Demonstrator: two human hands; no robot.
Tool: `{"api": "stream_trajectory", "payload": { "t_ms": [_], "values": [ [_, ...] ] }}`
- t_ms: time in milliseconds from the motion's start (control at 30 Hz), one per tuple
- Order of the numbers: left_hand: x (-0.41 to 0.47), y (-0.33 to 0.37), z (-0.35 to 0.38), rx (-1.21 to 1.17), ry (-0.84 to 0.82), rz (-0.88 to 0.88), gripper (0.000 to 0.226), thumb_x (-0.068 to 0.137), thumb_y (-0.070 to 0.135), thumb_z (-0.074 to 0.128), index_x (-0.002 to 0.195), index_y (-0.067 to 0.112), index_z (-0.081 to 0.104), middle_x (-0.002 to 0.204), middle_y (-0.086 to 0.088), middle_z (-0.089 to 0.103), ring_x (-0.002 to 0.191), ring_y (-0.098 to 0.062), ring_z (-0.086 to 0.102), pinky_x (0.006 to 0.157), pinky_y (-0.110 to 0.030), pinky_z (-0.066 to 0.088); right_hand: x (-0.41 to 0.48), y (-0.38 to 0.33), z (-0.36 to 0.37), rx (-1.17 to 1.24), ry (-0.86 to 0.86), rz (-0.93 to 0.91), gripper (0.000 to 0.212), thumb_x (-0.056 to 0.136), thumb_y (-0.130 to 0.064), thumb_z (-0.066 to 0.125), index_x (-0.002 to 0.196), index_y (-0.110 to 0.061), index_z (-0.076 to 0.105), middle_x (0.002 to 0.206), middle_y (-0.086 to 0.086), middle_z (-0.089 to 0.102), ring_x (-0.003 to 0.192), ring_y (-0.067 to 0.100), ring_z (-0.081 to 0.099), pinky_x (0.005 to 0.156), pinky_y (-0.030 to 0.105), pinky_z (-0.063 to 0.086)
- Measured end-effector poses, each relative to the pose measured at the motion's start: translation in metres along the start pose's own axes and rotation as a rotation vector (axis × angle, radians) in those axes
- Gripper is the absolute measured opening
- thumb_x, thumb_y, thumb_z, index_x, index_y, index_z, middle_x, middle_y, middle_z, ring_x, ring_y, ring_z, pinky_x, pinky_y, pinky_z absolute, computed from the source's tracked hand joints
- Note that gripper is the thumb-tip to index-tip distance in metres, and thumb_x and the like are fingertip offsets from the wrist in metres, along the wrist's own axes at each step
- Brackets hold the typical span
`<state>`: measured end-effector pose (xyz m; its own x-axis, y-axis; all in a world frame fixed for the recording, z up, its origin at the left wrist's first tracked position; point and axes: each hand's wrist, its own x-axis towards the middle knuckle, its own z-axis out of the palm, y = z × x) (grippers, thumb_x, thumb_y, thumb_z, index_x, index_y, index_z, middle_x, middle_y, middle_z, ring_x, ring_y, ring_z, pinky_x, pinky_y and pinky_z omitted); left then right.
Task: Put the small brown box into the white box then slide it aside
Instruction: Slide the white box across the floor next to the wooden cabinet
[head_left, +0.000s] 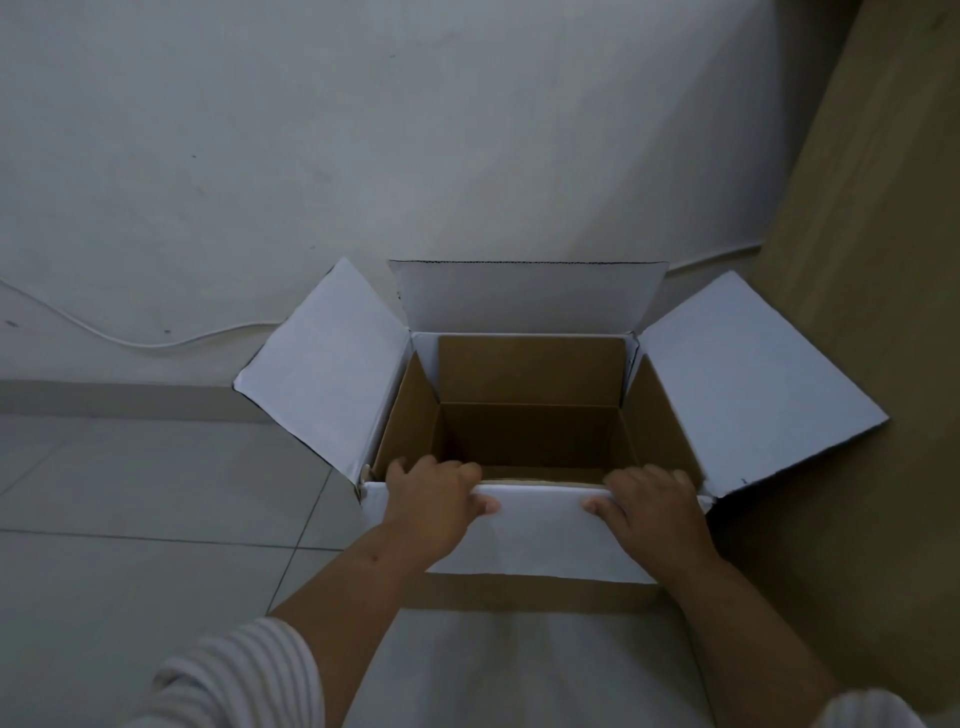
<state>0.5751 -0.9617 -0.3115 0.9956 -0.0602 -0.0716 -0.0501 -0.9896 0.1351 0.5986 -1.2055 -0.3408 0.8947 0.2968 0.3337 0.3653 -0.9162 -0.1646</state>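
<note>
The white box (540, 535) stands on the floor in front of me with its top open. Its left flap (322, 364), far flap (524, 296) and right flap (753, 384) are spread outward. Brown cardboard walls (530, 369) fill its inside, which looks like the small brown box sitting in it, open-topped and empty. My left hand (436, 499) and my right hand (654, 504) both grip the near rim. Their fingers hook over the edge into the opening, and their thumbs press on the white near flap, which is folded down.
A white wall rises right behind the box, with a white cable (130, 340) running along its base. A tall brown panel (872, 234) stands on the right, close to the right flap. Grey floor tiles (130, 493) extend to the left.
</note>
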Motion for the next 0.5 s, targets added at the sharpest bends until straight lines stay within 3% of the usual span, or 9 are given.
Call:
{"api": "stream_trajectory", "payload": {
  "t_ms": [367,500],
  "values": [
    [0.033,0.01,0.002,0.014,0.036,-0.015,0.034,0.092,0.053,0.045,0.108,0.026,0.057,0.113,0.002,0.065,0.114,-0.022,0.052,0.108,-0.052,0.025,0.031,0.023,0.006,-0.019,-0.011,-0.023,0.034,0.089,-0.049,0.045,0.084,-0.02,0.061,0.086,0.002,0.067,0.081,0.021,0.057,0.074,0.033,0.031],
    [0.043,0.013,0.0,0.013,0.019,-0.025,0.031,0.092,0.052,0.045,0.107,0.028,0.056,0.112,0.002,0.065,0.114,-0.023,0.052,0.108,-0.054,0.025,0.041,0.031,0.009,-0.029,0.003,-0.043,0.053,0.082,-0.059,0.023,0.08,-0.02,0.059,0.079,0.001,0.065,0.076,0.022,0.056,0.07,0.032,0.028]
  ]
}}
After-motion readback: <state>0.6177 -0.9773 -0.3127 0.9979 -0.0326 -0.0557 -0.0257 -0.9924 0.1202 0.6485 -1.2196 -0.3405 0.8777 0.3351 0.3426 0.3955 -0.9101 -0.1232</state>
